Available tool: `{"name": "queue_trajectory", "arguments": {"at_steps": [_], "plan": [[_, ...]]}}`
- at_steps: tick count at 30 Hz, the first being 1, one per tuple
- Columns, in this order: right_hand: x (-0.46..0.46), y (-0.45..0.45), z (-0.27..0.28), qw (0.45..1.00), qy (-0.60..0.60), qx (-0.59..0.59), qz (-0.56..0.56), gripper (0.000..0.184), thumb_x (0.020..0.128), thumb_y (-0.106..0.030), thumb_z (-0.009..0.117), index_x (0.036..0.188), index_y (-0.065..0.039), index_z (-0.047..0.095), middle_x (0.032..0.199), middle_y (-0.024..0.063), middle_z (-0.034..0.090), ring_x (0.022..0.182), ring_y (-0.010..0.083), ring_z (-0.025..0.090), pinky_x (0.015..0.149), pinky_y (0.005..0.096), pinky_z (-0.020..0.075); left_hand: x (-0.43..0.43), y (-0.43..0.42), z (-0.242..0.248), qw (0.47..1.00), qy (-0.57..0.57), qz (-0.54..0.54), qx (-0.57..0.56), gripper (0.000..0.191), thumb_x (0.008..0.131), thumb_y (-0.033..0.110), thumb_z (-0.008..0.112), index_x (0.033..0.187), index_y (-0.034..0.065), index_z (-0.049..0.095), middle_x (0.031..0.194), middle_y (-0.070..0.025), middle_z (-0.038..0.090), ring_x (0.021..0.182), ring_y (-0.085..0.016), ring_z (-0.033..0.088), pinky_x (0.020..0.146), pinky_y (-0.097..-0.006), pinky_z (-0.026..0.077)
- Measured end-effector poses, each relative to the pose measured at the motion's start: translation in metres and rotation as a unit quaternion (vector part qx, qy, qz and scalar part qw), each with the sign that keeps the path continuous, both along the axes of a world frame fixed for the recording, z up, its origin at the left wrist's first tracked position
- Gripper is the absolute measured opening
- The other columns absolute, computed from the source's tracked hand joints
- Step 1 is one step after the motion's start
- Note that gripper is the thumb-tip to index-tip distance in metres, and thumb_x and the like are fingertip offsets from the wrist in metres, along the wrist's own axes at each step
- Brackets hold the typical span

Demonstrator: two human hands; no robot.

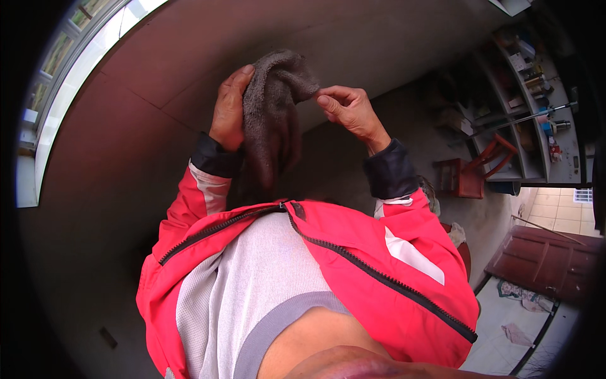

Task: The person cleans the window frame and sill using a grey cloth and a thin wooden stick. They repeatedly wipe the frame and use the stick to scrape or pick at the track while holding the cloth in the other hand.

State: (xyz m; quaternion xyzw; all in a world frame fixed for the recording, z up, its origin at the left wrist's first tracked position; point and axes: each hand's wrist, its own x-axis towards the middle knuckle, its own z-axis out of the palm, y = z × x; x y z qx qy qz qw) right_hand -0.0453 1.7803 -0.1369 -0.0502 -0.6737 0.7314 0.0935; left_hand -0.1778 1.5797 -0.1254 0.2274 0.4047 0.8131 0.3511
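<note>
A grey-brown, fluffy cloth (272, 104) hangs in folds before my chest, its lower end in shadow. My left hand (231, 102) grips its left side, with the thumb against the upper edge and the other fingers partly hidden. On the other side, my right hand (349, 106) pinches a drawn-out corner of the cloth between thumb and forefinger. Both forearms are raised in red jacket sleeves with dark cuffs. The jacket (426, 265) is open over a light grey shirt (265, 256).
At the right stands a shelf unit (544, 142) with small items, a metal rod (535, 115) in front. A red wooden chair (459, 177) is below it. A dark red door (544, 260) lies lower right, with cloths near it. A window (57, 66) is at upper left.
</note>
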Motion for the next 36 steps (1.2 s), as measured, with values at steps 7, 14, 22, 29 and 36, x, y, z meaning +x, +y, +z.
{"name": "queue_trajectory", "arguments": {"at_steps": [7, 14, 22, 29, 36], "plan": [[-0.011, -0.01, -0.003, 0.995, 0.092, -0.016, -0.018, 0.017, 0.085, -0.018, 0.071, 0.091, -0.002, 0.069, 0.065, -0.0045, 0.055, 0.056, 0.0027, 0.045, 0.05, 0.0189, 0.0348, 0.008, 0.005, 0.005, 0.995, -0.102, 0.004, -0.017, 0.03, 0.098, 0.025, 0.047, 0.11, 0.0, 0.059, 0.096, -0.0077, 0.066, 0.085, -0.014, 0.063, 0.078, -0.0288, 0.05], [-0.032, -0.02, 0.077, 0.975, 0.206, -0.075, 0.02, 0.014, 0.088, -0.014, 0.067, 0.096, -0.002, 0.068, 0.071, -0.0037, 0.059, 0.057, 0.0031, 0.046, 0.05, 0.0186, 0.0365, 0.025, 0.013, 0.01, 0.997, 0.046, 0.023, 0.061, 0.059, 0.093, 0.042, 0.054, 0.133, 0.0, 0.043, 0.125, -0.008, 0.054, 0.112, -0.016, 0.053, 0.097, -0.0315, 0.041], [-0.084, -0.006, 0.224, 0.924, 0.375, 0.038, -0.06, 0.023, 0.087, -0.01, 0.066, 0.109, -0.002, 0.065, 0.095, 0.0063, 0.069, 0.08, 0.0124, 0.065, 0.069, 0.0244, 0.0544, 0.013, 0.049, 0.026, 0.95, 0.284, -0.123, 0.037, 0.091, 0.073, 0.039, 0.078, 0.14, 0.0001, 0.03, 0.138, -0.0145, 0.043, 0.128, -0.022, 0.039, 0.107, -0.0365, 0.031], [-0.165, -0.035, 0.346, 0.647, 0.193, 0.697, -0.242, 0.016, 0.085, -0.014, 0.07, 0.098, -0.007, 0.071, 0.067, -0.0025, 0.063, 0.058, 0.0064, 0.054, 0.053, 0.0224, 0.0417, -0.005, 0.07, 0.075, 0.943, 0.21, -0.201, 0.161, 0.042, 0.094, 0.028, 0.056, 0.124, -0.0004, 0.047, 0.117, -0.0107, 0.053, 0.108, -0.018, 0.048, 0.096, -0.0321, 0.038], [-0.26, -0.093, 0.341, 0.31, -0.022, 0.948, -0.067, 0.011, 0.083, -0.02, 0.067, 0.087, -0.011, 0.073, 0.076, 0.0107, 0.068, 0.073, 0.0271, 0.067, 0.067, 0.0383, 0.0544, 0.003, 0.045, 0.097, 0.957, 0.176, -0.113, 0.202, 0.037, 0.096, 0.026, 0.052, 0.122, -0.0009, 0.049, 0.113, -0.0107, 0.055, 0.105, -0.019, 0.049, 0.096, -0.0319, 0.038]]}}
